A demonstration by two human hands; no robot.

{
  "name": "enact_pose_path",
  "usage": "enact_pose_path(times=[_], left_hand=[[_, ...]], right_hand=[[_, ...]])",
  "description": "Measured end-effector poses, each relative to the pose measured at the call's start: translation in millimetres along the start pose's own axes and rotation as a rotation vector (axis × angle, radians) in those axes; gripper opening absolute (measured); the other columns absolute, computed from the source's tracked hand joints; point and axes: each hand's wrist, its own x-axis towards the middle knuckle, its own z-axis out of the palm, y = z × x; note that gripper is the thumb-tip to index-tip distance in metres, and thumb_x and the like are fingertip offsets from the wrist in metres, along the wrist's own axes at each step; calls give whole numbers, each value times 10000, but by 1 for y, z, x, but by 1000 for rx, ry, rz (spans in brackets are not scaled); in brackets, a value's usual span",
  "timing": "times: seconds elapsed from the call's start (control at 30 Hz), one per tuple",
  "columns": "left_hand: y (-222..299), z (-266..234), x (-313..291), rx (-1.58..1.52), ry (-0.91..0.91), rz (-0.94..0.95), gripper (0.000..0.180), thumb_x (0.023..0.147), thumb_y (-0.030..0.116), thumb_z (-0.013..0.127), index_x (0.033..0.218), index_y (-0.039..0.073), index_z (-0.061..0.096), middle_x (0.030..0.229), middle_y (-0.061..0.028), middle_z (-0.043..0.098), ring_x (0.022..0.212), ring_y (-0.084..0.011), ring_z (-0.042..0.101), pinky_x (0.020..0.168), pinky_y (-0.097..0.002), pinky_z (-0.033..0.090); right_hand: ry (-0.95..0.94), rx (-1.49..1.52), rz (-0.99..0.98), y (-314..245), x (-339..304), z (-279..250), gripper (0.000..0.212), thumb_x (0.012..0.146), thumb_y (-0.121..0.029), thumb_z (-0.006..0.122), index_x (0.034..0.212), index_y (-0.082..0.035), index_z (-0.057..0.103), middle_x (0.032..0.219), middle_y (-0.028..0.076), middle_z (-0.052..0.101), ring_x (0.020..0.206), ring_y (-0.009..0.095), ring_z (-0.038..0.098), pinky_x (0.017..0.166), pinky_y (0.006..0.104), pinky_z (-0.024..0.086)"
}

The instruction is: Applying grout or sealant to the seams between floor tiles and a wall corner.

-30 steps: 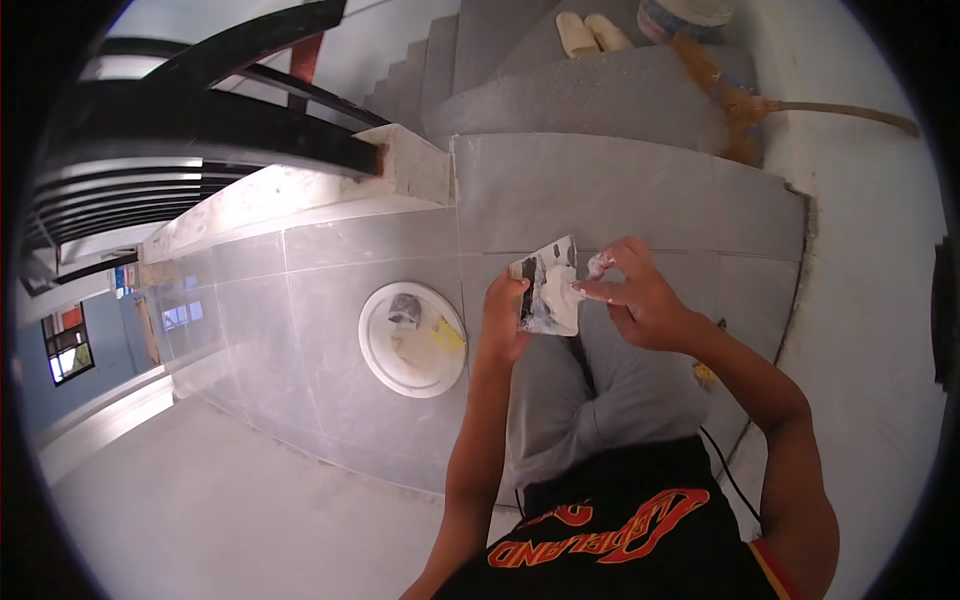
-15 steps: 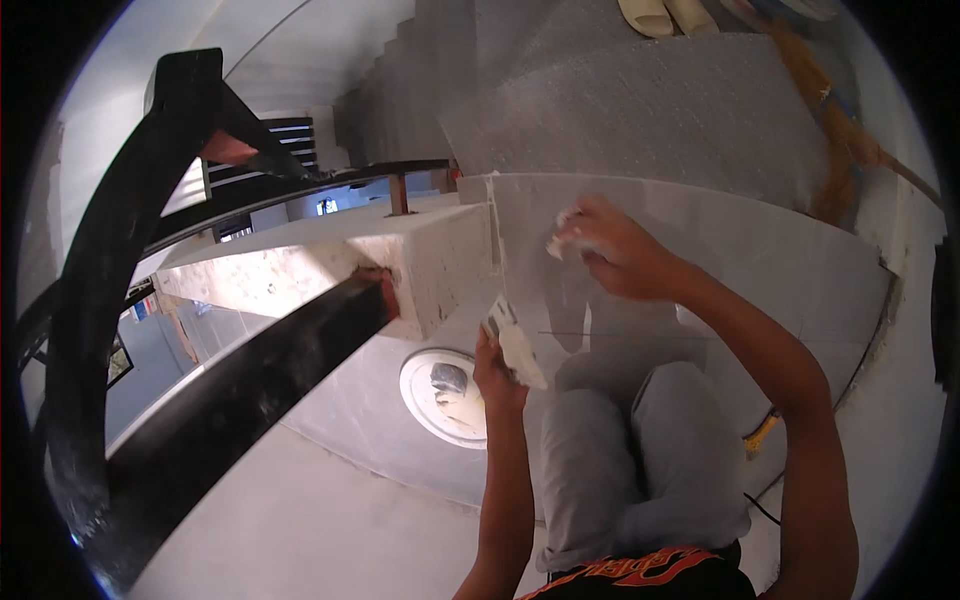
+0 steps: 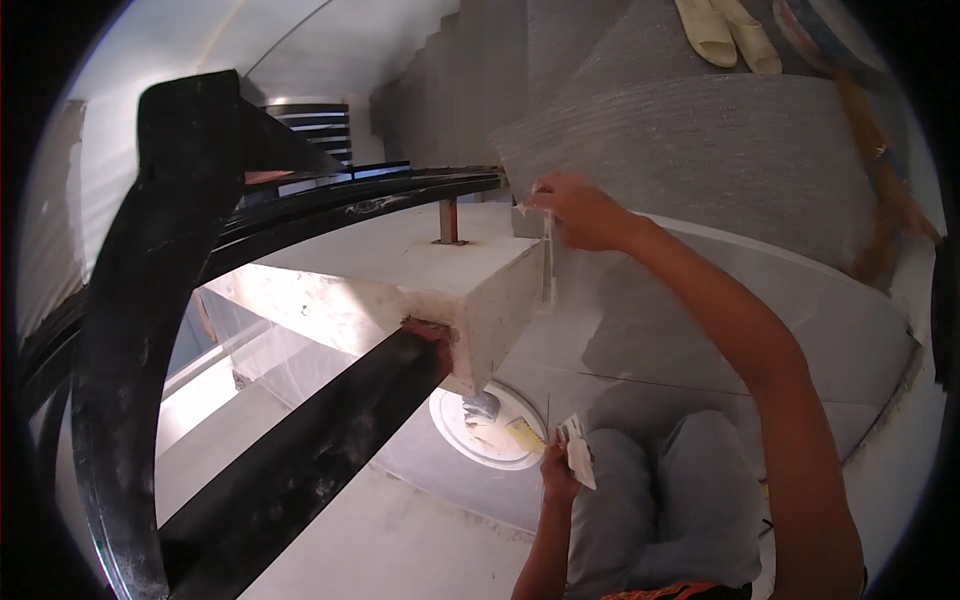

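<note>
My left hand is closed around a flat scraper-like piece smeared with white paste, held above my thigh. My right hand reaches forward to the far corner of a white block. Its fingers are pinched together at the joint beside the block, where pale paste runs down the edge. Something small and whitish shows at those fingertips, too small to name. Near my left hand a round white tray holds pale paste, a grey lump and a yellow strip.
A black railing beam runs into the block, and a thick black post rises at the left. Grey steps lie ahead, with cream slippers at the top. A broom-like brown thing leans at the right.
My right hand has moved forward and left to the block's far corner. The view has shifted, so the block and tray sit further right. My left hand keeps its hold on the flat piece.
</note>
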Motion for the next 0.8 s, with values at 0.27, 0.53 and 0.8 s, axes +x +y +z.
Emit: enact_pose_path(times=[0.27,0.53,0.8], left_hand=[[-27,24,0,34,131,-95,298,749,249,467,979,66,413,732,-68,502,568,-165,510,496,-272,431],[-35,16,0,171,53,-120,426,720,323,552,982,25,399,782,-58,507,658,-147,520,555,-259,438],[-31,23,6,130,110,-158,458,712,325,565,1010,24,391,813,-57,512,692,-150,523,586,-249,439]], right_hand=[[122,137,103,13,-18,-19,400,666,81,505,1016,-100,572,997,108,494,957,253,451,823,347,394],[118,90,-55,29,-15,4,380,656,126,470,958,-77,580,954,83,488,926,219,450,795,331,370],[-14,-157,-178,23,13,28,361,654,84,508,952,-99,598,919,67,488,912,205,442,798,315,338]])
